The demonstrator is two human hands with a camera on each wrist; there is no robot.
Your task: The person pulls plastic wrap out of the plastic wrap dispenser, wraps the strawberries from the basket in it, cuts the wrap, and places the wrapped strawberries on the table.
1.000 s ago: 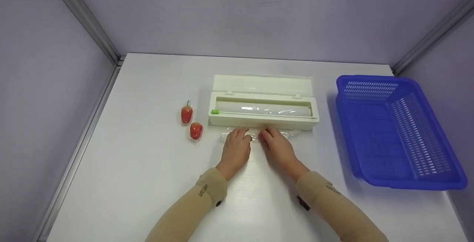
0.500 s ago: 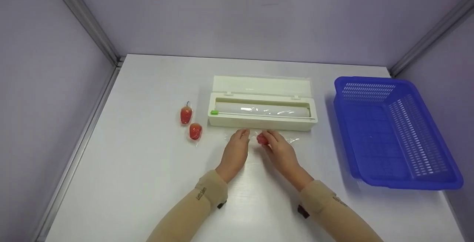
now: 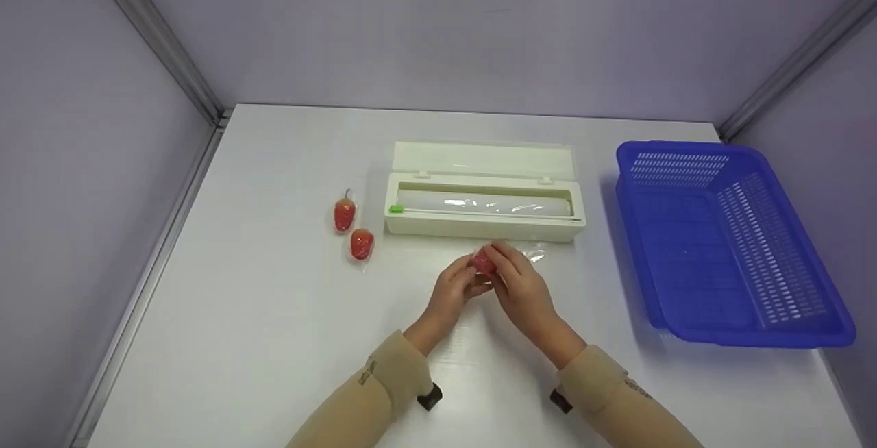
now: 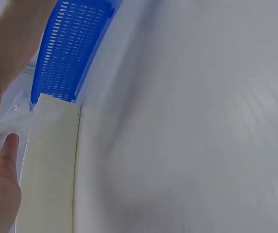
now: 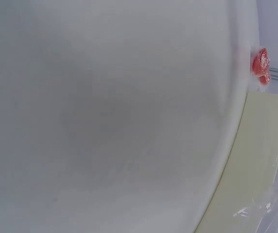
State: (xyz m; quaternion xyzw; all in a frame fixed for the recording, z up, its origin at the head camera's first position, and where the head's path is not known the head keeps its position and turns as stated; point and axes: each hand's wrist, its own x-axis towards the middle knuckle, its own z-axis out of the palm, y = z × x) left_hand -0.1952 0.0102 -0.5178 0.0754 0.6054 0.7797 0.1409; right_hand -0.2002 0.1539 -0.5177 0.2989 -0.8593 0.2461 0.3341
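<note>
In the head view my right hand (image 3: 526, 292) grips a small red piece wrapped in clear cling film (image 3: 484, 262), fingers over its top and right side. My left hand (image 3: 445, 301) holds the same piece from the left, its fingertips meeting the other hand's. A loose end of film (image 3: 536, 253) sticks out beyond the right fingers; the left wrist view shows the crumpled film (image 4: 20, 114) between the hands. Just behind them stands a cream cling film dispenser (image 3: 479, 230), lid up, with the film roll (image 3: 483, 203) inside. The fingers hide much of the red piece.
Two red, fruit-like pieces lie to the left in film: a stemmed one (image 3: 344, 215) and a rounder one (image 3: 362, 244). A blue plastic basket (image 3: 839, 297) stands on the right of the white table (image 3: 260, 338). A green slider (image 3: 396, 209) sits at the dispenser's left end.
Both hands have drawn back slightly from the dispenser, and the red piece has come up off the table in the right hand. The left hand has moved right to meet it.
</note>
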